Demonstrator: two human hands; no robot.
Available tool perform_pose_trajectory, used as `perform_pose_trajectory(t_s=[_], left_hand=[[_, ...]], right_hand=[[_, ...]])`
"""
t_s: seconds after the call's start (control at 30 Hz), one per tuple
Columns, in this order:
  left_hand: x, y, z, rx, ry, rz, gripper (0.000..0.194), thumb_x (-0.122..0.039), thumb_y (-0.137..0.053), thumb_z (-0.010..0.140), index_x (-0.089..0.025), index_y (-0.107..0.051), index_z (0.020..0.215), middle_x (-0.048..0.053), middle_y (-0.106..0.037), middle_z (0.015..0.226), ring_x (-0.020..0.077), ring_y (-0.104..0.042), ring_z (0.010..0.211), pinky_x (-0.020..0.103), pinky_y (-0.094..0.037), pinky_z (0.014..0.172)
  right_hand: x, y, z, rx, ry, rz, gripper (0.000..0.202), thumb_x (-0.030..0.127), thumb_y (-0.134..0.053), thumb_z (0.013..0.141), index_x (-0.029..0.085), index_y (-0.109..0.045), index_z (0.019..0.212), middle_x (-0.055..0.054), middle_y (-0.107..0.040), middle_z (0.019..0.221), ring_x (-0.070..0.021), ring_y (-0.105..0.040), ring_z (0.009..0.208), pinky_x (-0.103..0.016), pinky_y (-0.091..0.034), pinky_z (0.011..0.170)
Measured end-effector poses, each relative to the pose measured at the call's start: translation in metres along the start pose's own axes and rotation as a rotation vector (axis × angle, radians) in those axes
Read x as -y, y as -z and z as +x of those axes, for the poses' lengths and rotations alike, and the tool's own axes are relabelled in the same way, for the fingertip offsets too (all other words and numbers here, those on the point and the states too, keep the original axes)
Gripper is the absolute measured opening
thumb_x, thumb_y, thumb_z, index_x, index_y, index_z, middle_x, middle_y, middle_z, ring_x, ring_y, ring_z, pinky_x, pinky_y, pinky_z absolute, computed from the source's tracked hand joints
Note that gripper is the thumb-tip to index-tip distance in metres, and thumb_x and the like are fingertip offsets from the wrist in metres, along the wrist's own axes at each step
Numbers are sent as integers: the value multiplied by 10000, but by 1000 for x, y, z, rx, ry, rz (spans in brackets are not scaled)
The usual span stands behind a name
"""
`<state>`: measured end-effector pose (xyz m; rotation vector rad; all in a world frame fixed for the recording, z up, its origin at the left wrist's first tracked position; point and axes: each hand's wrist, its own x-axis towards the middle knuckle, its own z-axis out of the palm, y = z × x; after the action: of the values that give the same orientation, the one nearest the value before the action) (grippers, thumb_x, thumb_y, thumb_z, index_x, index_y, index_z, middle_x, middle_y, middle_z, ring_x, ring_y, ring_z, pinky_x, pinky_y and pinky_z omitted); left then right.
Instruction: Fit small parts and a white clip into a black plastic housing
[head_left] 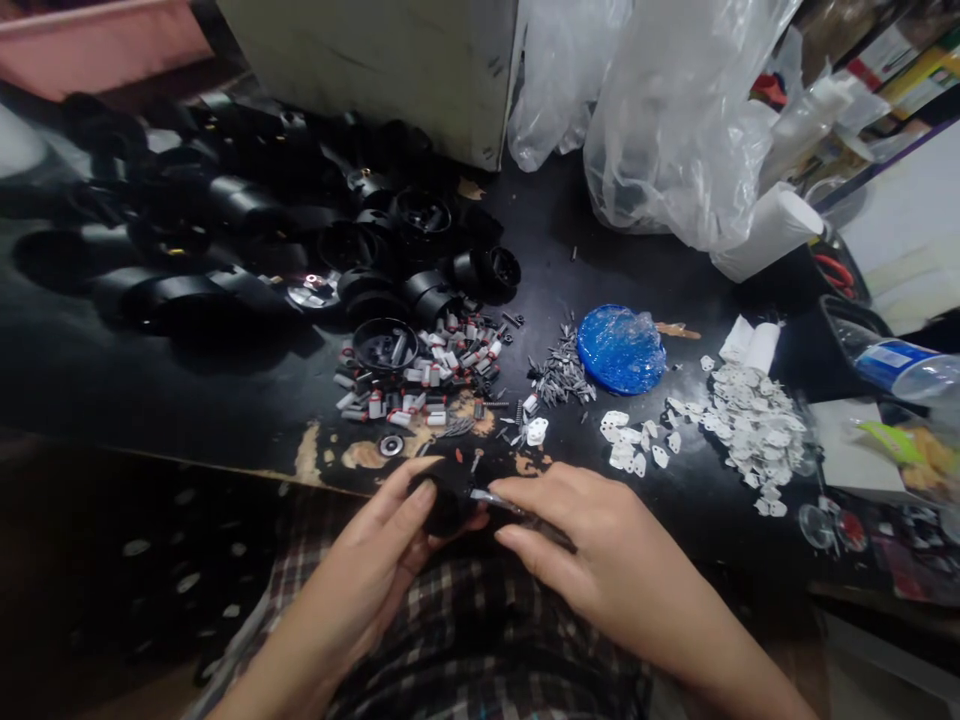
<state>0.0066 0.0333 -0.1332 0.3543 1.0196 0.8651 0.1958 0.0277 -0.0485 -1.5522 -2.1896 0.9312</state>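
Both hands (pixel 480 540) curled around black part (pixel 444 508)

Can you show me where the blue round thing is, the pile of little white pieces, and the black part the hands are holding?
blue round thing (pixel 621 349): head view, middle of its crinkly top.
pile of little white pieces (pixel 752 425): head view, middle of the heap.
black part (pixel 447 505): head view, its side showing between the two hands.

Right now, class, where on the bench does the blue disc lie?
In the head view, the blue disc lies right of centre on the black bench, between the grey metal pins and the white flat pieces.
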Motion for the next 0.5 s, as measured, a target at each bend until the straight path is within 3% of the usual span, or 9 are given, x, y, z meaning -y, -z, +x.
perform_pose_trajectory(t_s=[0.17, 0.27, 0.33, 0.43, 0.5], left_hand=[[-5, 2, 1, 9, -40, 188, 280, -421, -745, 771, -251, -721, 994, 25, -749, 878, 207, -701, 799, 255, -568, 729], [-12, 5, -6, -5, -254, 467, 214, -404, -754, 758, -253, -765, 909, 32, -754, 887, 209, -674, 857, 202, -521, 782], [-16, 8, -14, -29, -443, 555, 186, -411, -738, 762, -273, -792, 875, 49, -773, 876, 238, -677, 894, 224, -508, 840], [-21, 13, -21, -11, -627, 492, 166, -384, -817, 670, -304, -808, 815, 68, -792, 848, 303, -682, 981, 333, -487, 973], [-20, 11, -20, -59, -518, 297, 214, -298, -871, 614, -298, -800, 816, 52, -792, 876, 281, -668, 1038, 326, -458, 1034]], right_hand=[[5, 1, -2, 23, -81, 60, 243, 303, -557, 954, 202, -672, 1143, -63, -727, 1074, -214, -676, 990, -340, -531, 878], [7, 2, -5, 71, -187, 218, 196, 316, -570, 945, 216, -693, 1060, -38, -732, 992, -184, -677, 919, -300, -523, 824], [6, 3, -8, 169, -246, 476, 192, 359, -571, 940, 227, -704, 985, 8, -709, 800, -139, -661, 758, -253, -510, 713], [3, 3, -7, 320, -261, 851, 267, 444, -551, 936, 216, -689, 947, 49, -628, 633, -92, -566, 560, -218, -468, 581], [0, 1, -1, 268, -245, 823, 257, 436, -529, 947, 216, -659, 980, 36, -666, 724, -86, -552, 560, -221, -458, 569]])
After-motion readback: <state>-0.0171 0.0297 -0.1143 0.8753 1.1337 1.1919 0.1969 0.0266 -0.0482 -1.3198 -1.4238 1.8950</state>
